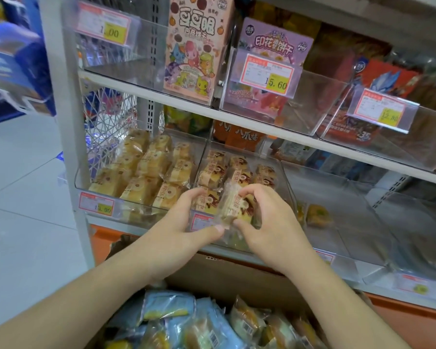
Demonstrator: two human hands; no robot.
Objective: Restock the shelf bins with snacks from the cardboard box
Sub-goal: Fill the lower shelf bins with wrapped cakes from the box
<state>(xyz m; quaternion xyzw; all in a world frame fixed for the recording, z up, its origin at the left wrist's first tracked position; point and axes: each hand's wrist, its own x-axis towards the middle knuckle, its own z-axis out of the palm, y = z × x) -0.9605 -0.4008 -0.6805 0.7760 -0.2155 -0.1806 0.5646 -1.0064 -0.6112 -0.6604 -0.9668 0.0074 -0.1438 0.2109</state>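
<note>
Nearest me, one cardboard box [237, 275] is lying open, with more wrapped snacks than I can count, below two stocked shelf bins [285, 182]. I am pinching one wrapped cake [234, 210] between my left hand [186, 222] and right hand [269, 220], fingers curled narrowly round its ends, at the second bin's front lip. I am risking a drop: slick wrap could slip, or snag that lip.

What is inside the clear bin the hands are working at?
The clear bin holds rows of wrapped cakes with brown-printed labels. Both hands cover its front row, so what lies there cannot be seen.
</note>
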